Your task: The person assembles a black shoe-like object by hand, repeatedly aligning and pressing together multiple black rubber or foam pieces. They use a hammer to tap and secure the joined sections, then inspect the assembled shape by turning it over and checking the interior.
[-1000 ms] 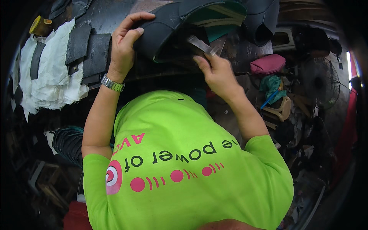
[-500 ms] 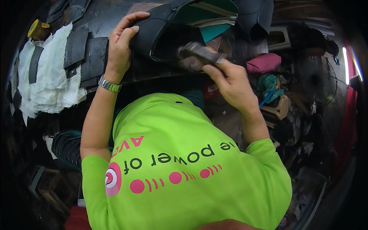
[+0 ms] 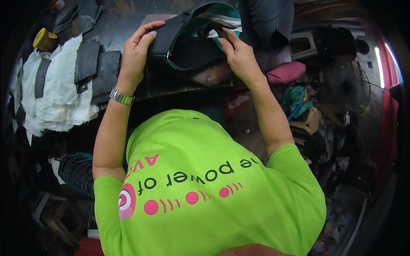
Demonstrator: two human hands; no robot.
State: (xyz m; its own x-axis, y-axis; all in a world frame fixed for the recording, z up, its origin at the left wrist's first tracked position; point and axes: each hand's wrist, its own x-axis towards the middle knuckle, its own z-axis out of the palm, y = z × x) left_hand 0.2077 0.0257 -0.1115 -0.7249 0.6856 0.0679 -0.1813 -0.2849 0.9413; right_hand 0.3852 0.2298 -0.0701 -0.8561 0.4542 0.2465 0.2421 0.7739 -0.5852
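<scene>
My left hand (image 3: 137, 52) grips the left edge of a curved black rubber piece with a green inner lining (image 3: 188, 38), holding it up over the dark workbench (image 3: 171, 83). My right hand (image 3: 239, 55) is closed around a small dark tool (image 3: 212, 30) whose tip sits inside the piece's opening, against the green lining. A metal watch is on my left wrist. My bright green shirt fills the lower half of the view.
White cloth (image 3: 55, 94) with black rubber strips (image 3: 92, 66) lies at the left of the bench, a yellow-lidded tin (image 3: 43, 39) behind it. A pink pouch (image 3: 286, 72) and cluttered items (image 3: 303, 115) lie at the right. Another black rubber piece (image 3: 271, 21) stands at the back.
My right hand has moved up and left, bringing the tool from beside the piece into its opening. The left hand has turned the piece, and its green lining now shows.
</scene>
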